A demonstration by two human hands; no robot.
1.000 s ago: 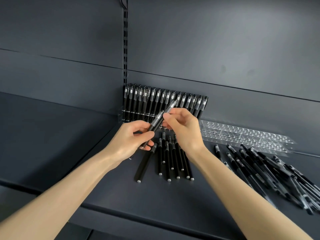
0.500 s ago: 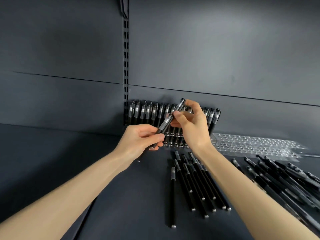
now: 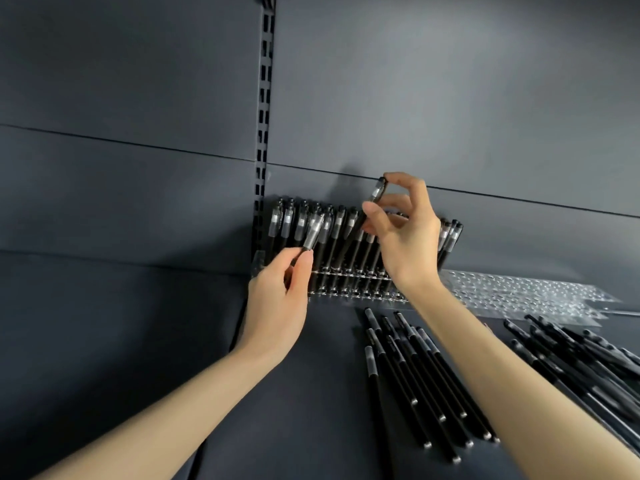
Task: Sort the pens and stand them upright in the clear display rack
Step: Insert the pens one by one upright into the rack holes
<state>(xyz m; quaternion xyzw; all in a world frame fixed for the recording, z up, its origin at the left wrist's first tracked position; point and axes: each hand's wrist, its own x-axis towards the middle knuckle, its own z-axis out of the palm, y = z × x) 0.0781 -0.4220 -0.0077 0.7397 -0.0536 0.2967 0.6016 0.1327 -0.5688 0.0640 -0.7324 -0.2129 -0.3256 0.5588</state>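
Note:
A clear display rack (image 3: 519,294) stands against the back wall of a dark shelf. Its left part holds several black pens (image 3: 337,226) upright. My right hand (image 3: 403,233) pinches a black pen (image 3: 378,192) near its cap, tilted, above the standing row. My left hand (image 3: 280,296) holds another black pen (image 3: 313,232) by its lower end, in front of the rack's left part. The lower ends of both held pens are hidden behind hands and standing pens.
Several loose black pens (image 3: 412,372) lie side by side on the shelf (image 3: 121,341) under my right forearm. A bigger heap of pens (image 3: 588,362) lies at the right. A slotted upright post (image 3: 265,109) runs up the back wall behind the rack's left end.
The two pens were together between both hands; now they are apart. My right hand has lifted one pen up over the rack, my left hand keeps the other.

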